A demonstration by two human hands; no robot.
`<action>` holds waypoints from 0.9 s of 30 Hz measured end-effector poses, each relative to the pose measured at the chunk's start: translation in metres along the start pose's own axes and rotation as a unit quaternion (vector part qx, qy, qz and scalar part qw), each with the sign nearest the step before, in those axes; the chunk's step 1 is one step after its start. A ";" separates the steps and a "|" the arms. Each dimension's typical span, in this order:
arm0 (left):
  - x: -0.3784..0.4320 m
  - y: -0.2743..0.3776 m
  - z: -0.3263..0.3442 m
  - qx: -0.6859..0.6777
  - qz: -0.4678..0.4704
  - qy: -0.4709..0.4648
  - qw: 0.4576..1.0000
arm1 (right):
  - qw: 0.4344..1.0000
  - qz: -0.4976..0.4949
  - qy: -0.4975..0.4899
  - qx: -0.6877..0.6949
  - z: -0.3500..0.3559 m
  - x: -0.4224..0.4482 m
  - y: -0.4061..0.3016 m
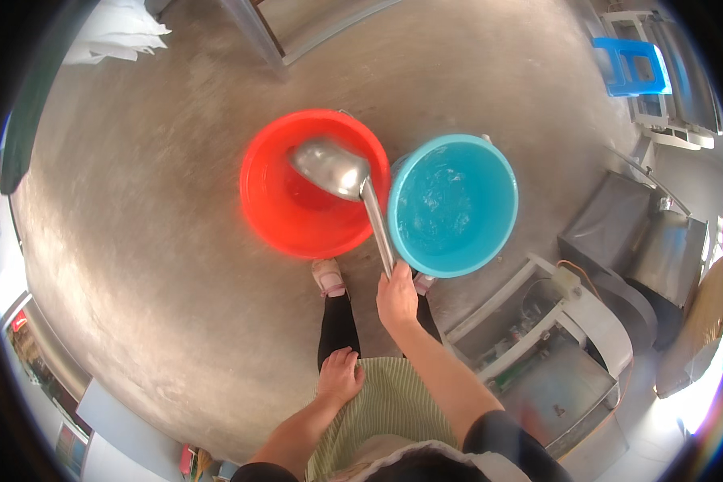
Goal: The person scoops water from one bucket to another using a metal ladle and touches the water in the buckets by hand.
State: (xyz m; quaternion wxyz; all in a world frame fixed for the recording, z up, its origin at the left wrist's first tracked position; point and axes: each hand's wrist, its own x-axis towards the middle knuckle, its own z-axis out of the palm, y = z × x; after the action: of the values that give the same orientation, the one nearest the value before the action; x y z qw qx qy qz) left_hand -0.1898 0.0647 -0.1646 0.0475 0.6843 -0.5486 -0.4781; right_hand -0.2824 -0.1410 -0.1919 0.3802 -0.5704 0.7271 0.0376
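Note:
My right hand (397, 299) grips the handle of a large metal water ladle (330, 165). The ladle's bowl hangs tilted over a red plastic bucket (265, 208), its rounded underside facing up. Whether water is leaving it cannot be made out. Touching or nearly touching the red bucket on its right is a light-blue bucket (499, 241) with rippling water (449, 199) inside. How much the red bucket holds is unclear. My left hand (339, 376) holds nothing and rests on my left leg at the edge of a green striped apron (391, 391).
My shoes stand close to both buckets on the concrete floor (156, 241). To the right are a white-framed machine (554, 337), a grey metal machine (608, 211) and a blue plastic stool (617, 66). A metal frame leg (256, 36) rises ahead; white sheeting (117, 33) hangs upper left.

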 end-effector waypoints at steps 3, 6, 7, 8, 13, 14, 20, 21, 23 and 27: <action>-0.003 -0.003 0.000 -0.009 -0.002 0.006 1.000 | 0.999 0.034 -0.022 -0.034 0.025 0.028 -0.022; -0.005 -0.004 0.000 -0.017 -0.005 0.013 1.000 | 0.990 0.095 -0.094 -0.046 0.038 0.048 -0.038; -0.005 -0.004 0.000 -0.018 -0.005 0.017 1.000 | 0.990 0.093 -0.102 -0.038 0.043 0.055 -0.041; -0.005 -0.004 0.001 -0.019 -0.005 0.018 1.000 | 0.989 0.091 -0.110 -0.030 0.049 0.064 -0.040; -0.008 -0.006 0.001 -0.034 -0.014 -0.005 0.999 | 0.925 0.190 -0.301 0.135 0.056 0.099 -0.022; -0.009 -0.008 0.001 -0.033 -0.016 -0.002 0.999 | 0.903 0.218 -0.312 0.197 0.048 0.096 -0.023; -0.010 -0.010 0.002 -0.032 -0.016 0.002 0.999 | 0.852 0.221 -0.373 0.294 0.028 0.075 -0.022; -0.009 -0.010 0.001 -0.034 -0.014 0.001 0.999 | 0.845 0.221 -0.378 0.307 0.027 0.074 -0.018; -0.008 -0.009 0.001 -0.036 -0.011 -0.002 0.999 | 0.832 0.220 -0.388 0.331 0.028 0.073 -0.010; -0.009 -0.009 0.001 -0.029 -0.016 -0.009 0.999 | 0.834 0.203 -0.386 0.338 0.028 0.067 -0.006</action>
State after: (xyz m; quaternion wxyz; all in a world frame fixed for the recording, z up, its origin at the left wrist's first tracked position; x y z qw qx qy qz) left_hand -0.1836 0.0755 -0.1649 0.0543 0.6868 -0.5242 -0.5006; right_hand -0.2669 -0.1830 -0.2491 0.7829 -0.1850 0.5882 0.0830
